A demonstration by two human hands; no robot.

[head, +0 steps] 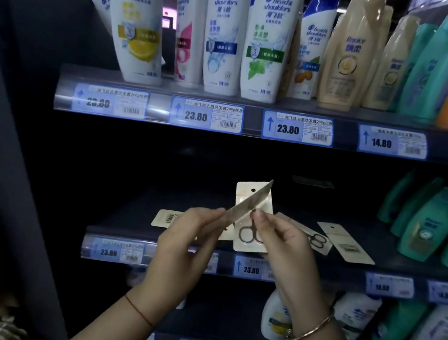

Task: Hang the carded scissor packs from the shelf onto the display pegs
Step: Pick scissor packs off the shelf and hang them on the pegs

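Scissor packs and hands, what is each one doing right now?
Left hand: holds the tilted pack.
Right hand: pinches the upright pack.
Barcode pack: lies flat on the shelf.
Far-right pack: lies flat, back up.
Shampoo bottles: standing upright.

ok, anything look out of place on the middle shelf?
Yes: white carded scissor packs lie loose and skewed on the dark middle shelf, one barcode-side up at left, two fanned at right. They have hang holes, yet sit flat beside teal shampoo bottles.

The left hand (190,241) and right hand (283,248) pinch a tilted scissor pack (250,201) before an upright pack (245,190) (scissors showing) above the shelf (132,214).
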